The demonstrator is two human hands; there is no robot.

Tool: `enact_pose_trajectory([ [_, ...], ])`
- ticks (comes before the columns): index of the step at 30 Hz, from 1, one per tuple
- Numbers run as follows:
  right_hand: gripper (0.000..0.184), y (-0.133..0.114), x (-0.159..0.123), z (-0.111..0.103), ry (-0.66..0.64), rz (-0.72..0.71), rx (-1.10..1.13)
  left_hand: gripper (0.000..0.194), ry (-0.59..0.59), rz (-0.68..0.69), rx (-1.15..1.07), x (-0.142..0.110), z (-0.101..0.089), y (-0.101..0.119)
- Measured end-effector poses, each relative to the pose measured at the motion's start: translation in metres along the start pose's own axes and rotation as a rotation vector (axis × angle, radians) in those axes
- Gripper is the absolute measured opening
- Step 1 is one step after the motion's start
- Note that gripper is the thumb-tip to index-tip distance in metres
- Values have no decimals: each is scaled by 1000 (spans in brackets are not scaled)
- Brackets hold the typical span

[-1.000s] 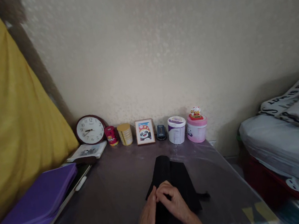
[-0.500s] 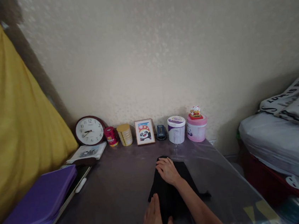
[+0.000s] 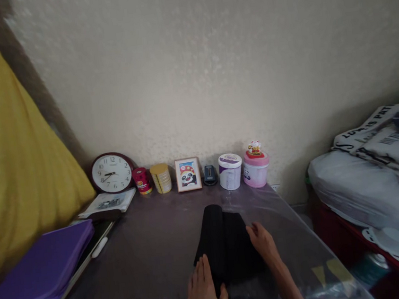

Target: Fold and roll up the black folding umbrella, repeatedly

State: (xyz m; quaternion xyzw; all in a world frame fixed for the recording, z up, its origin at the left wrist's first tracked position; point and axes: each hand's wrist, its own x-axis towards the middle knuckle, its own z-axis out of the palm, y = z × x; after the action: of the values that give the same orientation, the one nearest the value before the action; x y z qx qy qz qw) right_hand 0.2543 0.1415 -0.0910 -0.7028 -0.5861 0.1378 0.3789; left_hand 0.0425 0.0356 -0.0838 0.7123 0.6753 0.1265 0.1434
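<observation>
Has the left hand (image 3: 204,289) palm down at the near left part of the black cloth (image 3: 213,233), with fingers straight and side by side and with the thumb spread away from them over the cloth, clamped on nothing. Has the right hand (image 3: 263,242) at the right edge of the same cloth, well apart from the left, with fingers curled in toward the thumb; cannot tell whether pinching that edge or merely touching it. Lies, this cloth, on the near middle of the table (image 3: 153,254), with a rounded, raised fold running lengthwise along the left and a flatter panel to the right. Seen along the back, from left to right: a clock (image 3: 112,173), a red can (image 3: 142,181), a tub with a yellow lid (image 3: 161,179), an upright picture frame (image 3: 188,174) with a panda in it, a small dark blue device (image 3: 210,175), a white tub (image 3: 230,172) and a pink tub (image 3: 256,172) with a cat figurine (image 3: 254,149) on its lid. Stacked at the left, near a yellow curtain (image 3: 18,159): purple folders (image 3: 44,268), with a white pen (image 3: 99,247) just beside. Piled past the right edge of the table: a pale plastic bundle (image 3: 364,189) under printed fabric (image 3: 372,133).
</observation>
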Motion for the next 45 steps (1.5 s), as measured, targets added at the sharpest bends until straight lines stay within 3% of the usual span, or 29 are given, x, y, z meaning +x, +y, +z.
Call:
enact_pose_trajectory([
  [7, 34, -17, -26, -17, -69, 103, 189, 69, 15, -32, 15, -3, -16, 11],
  [14, 35, -28, -45, -17, -137, 141, 397, 68, 13, -37, 7, -3, -20, 11],
  [17, 33, -49, -48, -20, -178, 72, 446, 68, 5, -41, 7, -4, -21, 12],
  [21, 32, -87, -48, -16, -218, -79, 420, 69, -7, -44, 8, -3, -20, 12],
  [26, 37, -116, -51, 10, -275, -120, 366, 67, 41, -54, 8, -1, -11, 9],
  [30, 40, -123, -55, 28, -324, -166, 242, 67, 12, -69, 15, -2, -11, 10],
  [36, 42, -130, -61, 36, -375, -223, -26, 64, -13, -52, -10, -2, -19, 9],
  [45, 33, -134, -59, 33, -463, -329, -103, 56, 158, -5, -154, -12, 1, -3],
])
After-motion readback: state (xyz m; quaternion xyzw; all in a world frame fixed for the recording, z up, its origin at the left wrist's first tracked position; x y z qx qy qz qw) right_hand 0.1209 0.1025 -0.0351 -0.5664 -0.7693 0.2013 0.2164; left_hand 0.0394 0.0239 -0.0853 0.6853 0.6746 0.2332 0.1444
